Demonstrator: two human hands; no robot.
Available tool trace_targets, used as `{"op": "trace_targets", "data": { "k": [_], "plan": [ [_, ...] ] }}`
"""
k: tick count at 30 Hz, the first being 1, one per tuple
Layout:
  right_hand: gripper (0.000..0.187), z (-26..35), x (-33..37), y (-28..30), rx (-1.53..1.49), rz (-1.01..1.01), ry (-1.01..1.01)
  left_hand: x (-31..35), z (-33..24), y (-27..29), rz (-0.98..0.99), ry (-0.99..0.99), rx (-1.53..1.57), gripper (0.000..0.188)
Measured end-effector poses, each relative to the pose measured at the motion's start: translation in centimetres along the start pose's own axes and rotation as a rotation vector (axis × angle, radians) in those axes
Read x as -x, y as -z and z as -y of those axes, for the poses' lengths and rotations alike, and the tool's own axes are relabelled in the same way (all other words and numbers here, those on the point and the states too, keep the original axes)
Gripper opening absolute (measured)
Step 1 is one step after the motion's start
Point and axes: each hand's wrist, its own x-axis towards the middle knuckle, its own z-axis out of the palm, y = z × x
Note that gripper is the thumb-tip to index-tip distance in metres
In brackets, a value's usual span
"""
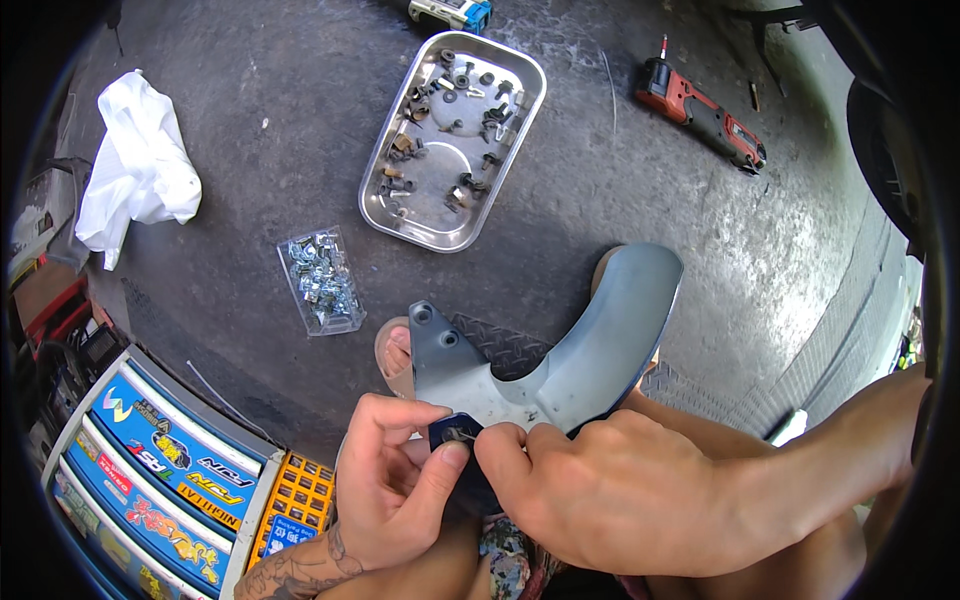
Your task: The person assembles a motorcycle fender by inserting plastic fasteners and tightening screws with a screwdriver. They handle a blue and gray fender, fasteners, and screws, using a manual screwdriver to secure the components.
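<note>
A curved fender [615,320], grey on its inner face and dark blue along its edge, lies across my lap. One arm of it carries two round holes. My left hand [395,490] pinches a dark blue tab of the fender between thumb and index finger. On that tab sits a small metal piece [457,434], perhaps a clip, partly covered by fingertips. My right hand [630,490] is closed, its thumb and index finger pressed together at the tab's right side against that piece. Whatever lies between those right fingertips is too small and hidden to make out.
Ahead on the dark floor stands a metal tray [372,190] of bolts and fasteners. Left of it are a clear box [322,282] of metal clips and a white plastic bag [140,170]. A red-black power tool [700,115] lies right; a stickered blue drawer cabinet [165,470] stands near left.
</note>
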Motion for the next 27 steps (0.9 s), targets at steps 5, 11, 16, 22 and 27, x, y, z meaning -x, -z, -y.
{"op": "trace_targets", "data": {
  "k": [5, 11, 16, 22, 27],
  "plan": [
    [0.015, 0.1, -0.2, 0.3, 0.032, 0.038, 0.023, 0.3, 0.0, 0.0, 0.013, 0.021, -0.034, 0.033],
    [0.015, -0.8, -0.7, 1.1, 0.034, 0.065, 0.121, 0.4, 0.3, 0.0, 0.017, 0.030, -0.031, 0.032],
    [0.014, -1.5, -1.0, 2.0, -0.030, 0.181, 0.132, 0.3, 0.5, 0.0, 0.019, 0.058, -0.059, 0.030],
    [0.022, -2.4, -1.3, 2.2, -0.173, 0.174, 0.167, -0.1, 0.5, 0.1, -0.017, 0.069, -0.074, 0.029],
    [0.032, -3.3, -1.7, 2.6, -0.228, 0.217, 0.205, -0.2, 0.4, 0.3, -0.018, 0.088, -0.127, 0.028]
  ]
}}
